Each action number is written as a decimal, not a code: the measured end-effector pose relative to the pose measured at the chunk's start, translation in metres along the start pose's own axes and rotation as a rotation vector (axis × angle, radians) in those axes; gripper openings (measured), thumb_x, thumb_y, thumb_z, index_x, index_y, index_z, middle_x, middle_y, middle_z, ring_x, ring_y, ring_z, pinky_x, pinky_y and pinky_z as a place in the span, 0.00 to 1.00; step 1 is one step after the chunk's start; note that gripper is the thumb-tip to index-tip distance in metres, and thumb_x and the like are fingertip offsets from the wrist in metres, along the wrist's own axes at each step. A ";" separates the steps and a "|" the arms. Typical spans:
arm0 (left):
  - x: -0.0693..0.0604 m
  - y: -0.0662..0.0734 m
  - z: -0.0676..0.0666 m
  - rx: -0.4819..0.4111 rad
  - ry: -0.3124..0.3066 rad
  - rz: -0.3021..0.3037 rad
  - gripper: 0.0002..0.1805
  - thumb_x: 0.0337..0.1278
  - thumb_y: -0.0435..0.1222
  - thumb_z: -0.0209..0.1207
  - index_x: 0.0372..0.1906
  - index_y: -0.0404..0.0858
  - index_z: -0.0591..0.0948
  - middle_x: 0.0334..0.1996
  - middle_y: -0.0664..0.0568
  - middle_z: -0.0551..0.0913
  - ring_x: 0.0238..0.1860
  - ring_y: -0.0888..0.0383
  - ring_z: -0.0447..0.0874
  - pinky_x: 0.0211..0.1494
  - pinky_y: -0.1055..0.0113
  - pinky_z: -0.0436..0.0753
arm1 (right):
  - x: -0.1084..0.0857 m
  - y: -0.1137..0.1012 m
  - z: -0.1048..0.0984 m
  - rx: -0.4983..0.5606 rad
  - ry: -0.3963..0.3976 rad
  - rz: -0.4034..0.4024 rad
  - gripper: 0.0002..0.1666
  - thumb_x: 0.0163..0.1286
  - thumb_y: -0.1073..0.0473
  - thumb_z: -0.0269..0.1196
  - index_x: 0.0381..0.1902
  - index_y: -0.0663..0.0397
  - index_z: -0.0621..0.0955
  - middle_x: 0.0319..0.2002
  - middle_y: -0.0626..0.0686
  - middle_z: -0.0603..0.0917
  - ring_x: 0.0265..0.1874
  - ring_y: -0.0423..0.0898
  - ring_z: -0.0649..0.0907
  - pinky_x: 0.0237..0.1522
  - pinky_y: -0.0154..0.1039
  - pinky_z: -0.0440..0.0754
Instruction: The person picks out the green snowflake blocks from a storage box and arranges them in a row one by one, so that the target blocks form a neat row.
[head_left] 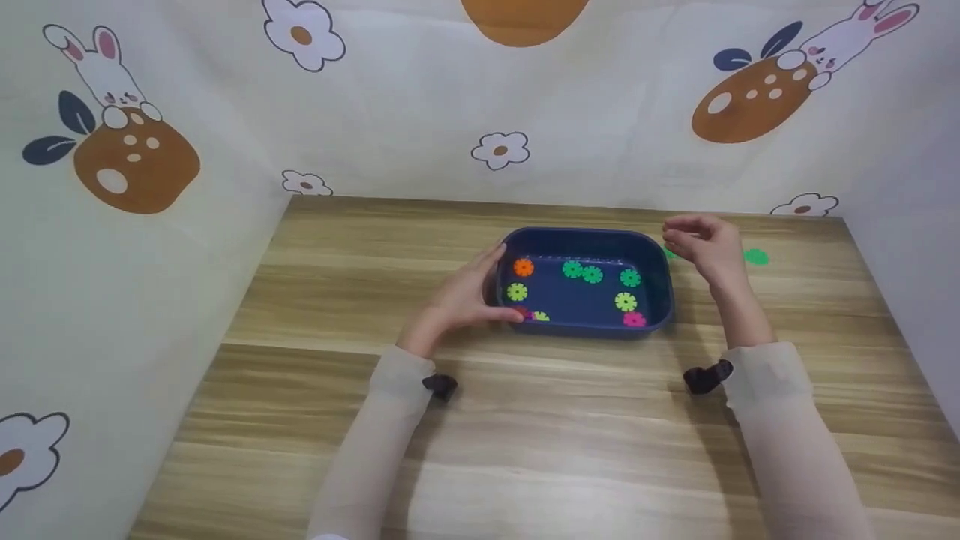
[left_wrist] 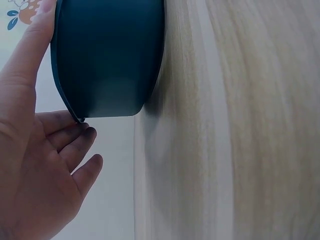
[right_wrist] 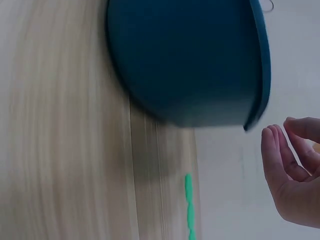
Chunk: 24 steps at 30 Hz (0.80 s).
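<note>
A dark blue plastic basin sits on the wooden table with several flower-shaped plastic discs inside, among them an orange disc, a yellow-green disc and a pink disc. My left hand holds the basin's left end, its thumb at the front corner and its fingers toward the back. Beside the right rim, my right hand hovers with fingers loosely bent and thumb near the fingertips. Nothing shows between them in the right wrist view. A green disc lies right of that hand.
Another green disc peeks out between the basin and the right hand, partly hidden. Behind the table hangs a printed cloth with rabbits and flowers, also along the left. Small black devices sit at both cuffs.
</note>
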<state>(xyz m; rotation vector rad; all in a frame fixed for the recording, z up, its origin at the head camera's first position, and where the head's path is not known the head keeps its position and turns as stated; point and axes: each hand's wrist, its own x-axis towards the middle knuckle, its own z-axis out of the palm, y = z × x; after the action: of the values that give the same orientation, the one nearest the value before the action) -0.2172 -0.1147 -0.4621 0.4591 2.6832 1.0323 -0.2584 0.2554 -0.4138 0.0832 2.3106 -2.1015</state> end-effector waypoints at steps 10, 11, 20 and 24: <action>-0.001 -0.002 0.000 -0.007 0.001 0.001 0.66 0.39 0.60 0.75 0.81 0.52 0.49 0.82 0.51 0.48 0.81 0.49 0.50 0.81 0.46 0.56 | 0.004 0.009 0.046 -0.022 -0.104 0.008 0.17 0.67 0.71 0.64 0.53 0.74 0.78 0.32 0.37 0.86 0.33 0.30 0.86 0.42 0.26 0.86; -0.001 -0.001 0.000 -0.007 0.004 0.001 0.65 0.39 0.60 0.75 0.81 0.52 0.49 0.82 0.52 0.48 0.81 0.49 0.51 0.80 0.46 0.57 | 0.004 0.010 0.050 -0.027 -0.113 0.010 0.18 0.67 0.70 0.64 0.53 0.74 0.78 0.32 0.37 0.86 0.34 0.30 0.86 0.42 0.26 0.86; -0.002 -0.001 0.000 -0.006 -0.002 -0.013 0.66 0.38 0.63 0.73 0.81 0.55 0.48 0.82 0.53 0.48 0.81 0.49 0.49 0.80 0.44 0.56 | 0.007 0.026 0.071 -0.288 -0.173 0.022 0.19 0.68 0.64 0.65 0.54 0.71 0.81 0.37 0.42 0.87 0.33 0.27 0.82 0.39 0.22 0.83; -0.003 -0.001 0.001 -0.015 -0.001 -0.023 0.66 0.38 0.64 0.73 0.81 0.57 0.48 0.82 0.55 0.47 0.81 0.50 0.50 0.80 0.44 0.57 | 0.010 0.034 0.073 -0.411 -0.198 0.027 0.19 0.67 0.62 0.66 0.53 0.68 0.83 0.47 0.57 0.88 0.34 0.25 0.80 0.39 0.20 0.78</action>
<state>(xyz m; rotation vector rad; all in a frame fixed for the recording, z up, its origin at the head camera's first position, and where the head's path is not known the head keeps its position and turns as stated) -0.2143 -0.1158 -0.4635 0.4251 2.6714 1.0452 -0.2687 0.1859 -0.4554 -0.0953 2.5370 -1.5032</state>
